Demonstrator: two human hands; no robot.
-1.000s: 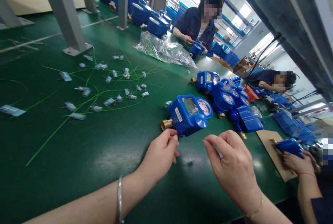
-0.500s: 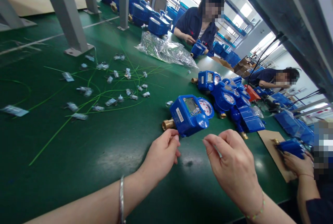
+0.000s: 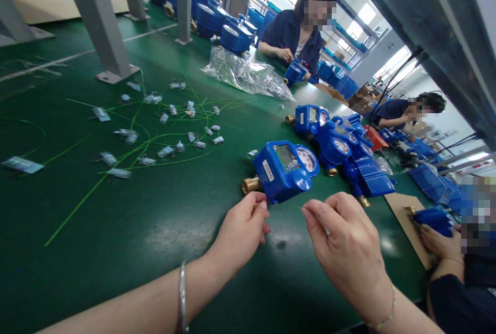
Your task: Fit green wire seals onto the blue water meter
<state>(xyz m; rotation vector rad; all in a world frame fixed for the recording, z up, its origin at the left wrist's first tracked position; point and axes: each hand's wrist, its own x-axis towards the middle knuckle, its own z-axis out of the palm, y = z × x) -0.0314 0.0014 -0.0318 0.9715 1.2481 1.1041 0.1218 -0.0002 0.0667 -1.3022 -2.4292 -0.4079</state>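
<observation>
A blue meter (image 3: 277, 176) with a small display, a round dial and a brass end stands on the green table (image 3: 186, 267) in front of me. My left hand (image 3: 246, 220) is at its near lower edge, fingers closed in a pinch; what they hold, if anything, is hidden. My right hand (image 3: 343, 236) is right of the meter, apart from it, thumb and forefinger pressed together; anything between them is too small to make out. Small clear tags (image 3: 165, 152) with green strands (image 3: 77, 210) lie spread over the table at the left.
More blue meters (image 3: 339, 148) stand behind at the right. Crumpled clear plastic (image 3: 248, 75) lies at the back. Grey metal posts (image 3: 98, 24) rise at the left. A person's hand (image 3: 442, 243) holds a blue meter at the right; two other people sit farther back.
My hands and the near meter have hardly moved. The person at the right has shifted slightly, and the seated people behind have moved their hands and heads a little.
</observation>
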